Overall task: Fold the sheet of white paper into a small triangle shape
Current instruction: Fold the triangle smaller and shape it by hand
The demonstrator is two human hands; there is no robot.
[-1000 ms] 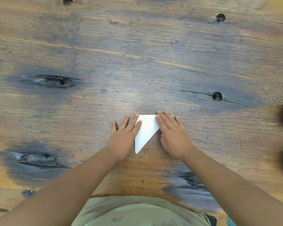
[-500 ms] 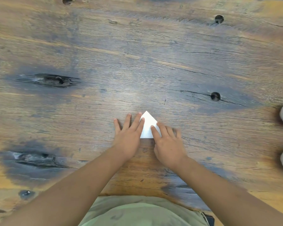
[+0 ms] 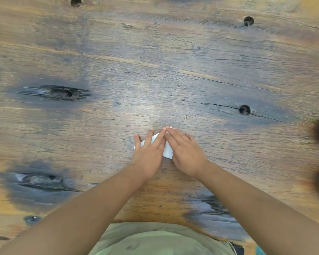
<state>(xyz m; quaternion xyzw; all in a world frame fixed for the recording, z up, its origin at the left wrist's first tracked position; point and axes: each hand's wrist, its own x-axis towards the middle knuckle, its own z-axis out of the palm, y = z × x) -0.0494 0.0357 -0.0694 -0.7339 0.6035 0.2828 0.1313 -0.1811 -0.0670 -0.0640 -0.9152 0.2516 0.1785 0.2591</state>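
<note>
Wooden worktop point(image 3: 155, 70) fills the view. Both hands have closed in over the white paper point(image 3: 167, 151), now a small folded piece beneath flat, ungripping left fingers point(image 3: 156, 139) and right fingers point(image 3: 175, 137); likely the final crease.

left hand point(image 3: 149, 153) flat, fingers spread; right hand point(image 3: 186, 151) flat, forefingers touching

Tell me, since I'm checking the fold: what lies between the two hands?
In the head view, a strip of the folded paper shows between the left hand and the right hand.
</note>
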